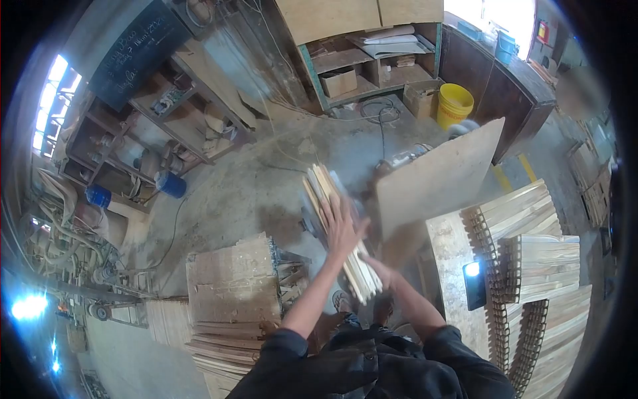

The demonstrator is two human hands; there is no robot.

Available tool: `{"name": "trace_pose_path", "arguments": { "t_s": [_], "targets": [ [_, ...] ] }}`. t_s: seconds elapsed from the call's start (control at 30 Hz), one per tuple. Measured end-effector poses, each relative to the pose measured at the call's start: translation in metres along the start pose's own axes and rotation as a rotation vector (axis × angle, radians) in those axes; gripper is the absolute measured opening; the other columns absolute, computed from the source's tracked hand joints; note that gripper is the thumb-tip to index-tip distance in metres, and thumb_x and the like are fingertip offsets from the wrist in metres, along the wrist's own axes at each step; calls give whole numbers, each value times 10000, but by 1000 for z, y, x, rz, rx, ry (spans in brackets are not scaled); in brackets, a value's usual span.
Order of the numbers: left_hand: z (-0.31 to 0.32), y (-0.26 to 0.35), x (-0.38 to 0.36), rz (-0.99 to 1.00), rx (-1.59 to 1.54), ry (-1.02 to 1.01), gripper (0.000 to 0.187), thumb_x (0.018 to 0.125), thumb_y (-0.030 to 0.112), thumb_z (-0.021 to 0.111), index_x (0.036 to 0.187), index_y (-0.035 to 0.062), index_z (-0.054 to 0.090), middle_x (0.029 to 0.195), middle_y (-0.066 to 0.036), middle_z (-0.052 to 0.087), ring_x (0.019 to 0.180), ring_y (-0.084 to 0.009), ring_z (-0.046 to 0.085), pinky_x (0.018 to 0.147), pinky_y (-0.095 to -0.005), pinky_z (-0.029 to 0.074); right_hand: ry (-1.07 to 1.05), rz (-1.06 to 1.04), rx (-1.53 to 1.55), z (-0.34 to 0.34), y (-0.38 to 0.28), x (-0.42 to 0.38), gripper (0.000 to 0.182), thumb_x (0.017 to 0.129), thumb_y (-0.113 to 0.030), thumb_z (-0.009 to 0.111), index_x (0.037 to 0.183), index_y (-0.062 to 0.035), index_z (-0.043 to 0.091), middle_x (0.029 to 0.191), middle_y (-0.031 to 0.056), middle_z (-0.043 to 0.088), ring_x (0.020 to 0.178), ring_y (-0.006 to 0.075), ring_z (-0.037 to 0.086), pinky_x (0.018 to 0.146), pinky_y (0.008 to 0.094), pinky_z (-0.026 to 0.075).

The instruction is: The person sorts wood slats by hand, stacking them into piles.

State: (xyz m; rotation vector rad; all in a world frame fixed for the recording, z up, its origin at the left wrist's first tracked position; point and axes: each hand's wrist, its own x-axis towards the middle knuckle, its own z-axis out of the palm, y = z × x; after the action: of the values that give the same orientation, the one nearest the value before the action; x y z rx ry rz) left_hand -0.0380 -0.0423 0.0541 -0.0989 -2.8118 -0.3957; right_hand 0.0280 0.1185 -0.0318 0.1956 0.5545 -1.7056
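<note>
A bundle of long, pale wooden strips [362, 280] is held slantwise in front of my body. My left hand [341, 229] lies across the top of it, fingers wrapped over the strips. Lower down, my right hand [381, 271] grips the bundle from the right side; its fingertips are partly hidden. Beneath the strips is a dark grey object [310, 219], mostly covered and blurred. To the right, stacks of wooden slats with notched ends [548, 269] lie on a pale board [448, 249], with a phone [474, 292] beside them.
A worn brown board [232, 278] and more wooden slats [226, 346] sit at left. A large thin panel [445, 173] leans ahead on the right. Farther off are a yellow bucket [456, 105], a blue container [171, 184] and shelves [345, 56]. Cables [380, 113] trail across the floor.
</note>
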Motion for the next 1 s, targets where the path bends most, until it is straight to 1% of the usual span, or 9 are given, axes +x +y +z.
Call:
{"name": "trace_pose_path", "arguments": {
  "t_s": [0.1,0.17,0.23,0.3,0.37,0.53,0.63,0.77,1.0],
  "targets": [
    [-2,-9,28,-21,-55,-22,942,937,557,584,1595,40,151,1596,-369,96,1480,-544,101,1214,-580,112,-128,-55,36,14,-22,12,881,936,-741,415,1291,52,566,1032,263,683,919,410,710,836,538,585],
    [-1,-2,10,-7,-93,-39,952,937,570,575,1605,59,130,1597,-374,85,1480,-550,94,1210,-578,123,-163,-76,61,9,2,6,907,933,-760,380,1294,52,562,1034,288,676,901,416,708,821,540,583],
    [-9,17,-27,-14,-88,-92,958,935,569,580,1610,69,120,1596,-380,78,1479,-554,94,1204,-588,128,-28,-110,59,11,44,-20,867,960,-729,341,1335,29,533,1056,282,679,883,424,703,821,539,579],
    [-16,41,-61,-38,-69,-148,957,935,576,576,1612,75,123,1593,-389,73,1475,-559,103,1198,-602,131,-127,-58,251,12,80,-42,834,951,-733,338,1366,-35,528,1110,253,674,896,418,702,808,543,578],
    [-18,45,-68,-45,-60,-163,952,936,578,572,1613,77,128,1590,-395,68,1472,-563,113,1194,-615,131,-136,-121,178,19,90,-54,827,950,-731,356,1360,-34,531,1129,249,669,891,413,703,797,542,581],
    [-8,3,4,-23,-53,-46,921,955,570,542,1601,44,150,1589,-392,80,1474,-547,148,1196,-620,123,-105,-121,142,10,18,2,865,947,-730,404,1287,48,571,1022,251,689,890,375,712,787,520,598],
    [-4,-24,30,-26,-126,-25,907,963,571,516,1591,18,167,1592,-371,130,1492,-508,143,1208,-606,86,-105,-173,-25,20,-21,19,855,945,-727,420,1291,40,571,1027,243,689,894,371,713,785,519,603],
    [8,-25,8,-3,80,10,912,962,577,502,1576,-18,184,1588,-335,208,1512,-459,121,1218,-590,24,-98,-145,-43,14,-9,12,842,943,-724,432,1316,20,559,1042,239,686,891,368,713,788,521,603],
    [-1,22,-54,-25,85,-83,917,958,598,489,1565,-31,213,1583,-308,241,1508,-456,123,1192,-649,10,-32,-64,112,9,56,-39,768,954,-688,463,1291,-9,590,1039,259,699,877,391,709,786,521,587]
  ]
}}
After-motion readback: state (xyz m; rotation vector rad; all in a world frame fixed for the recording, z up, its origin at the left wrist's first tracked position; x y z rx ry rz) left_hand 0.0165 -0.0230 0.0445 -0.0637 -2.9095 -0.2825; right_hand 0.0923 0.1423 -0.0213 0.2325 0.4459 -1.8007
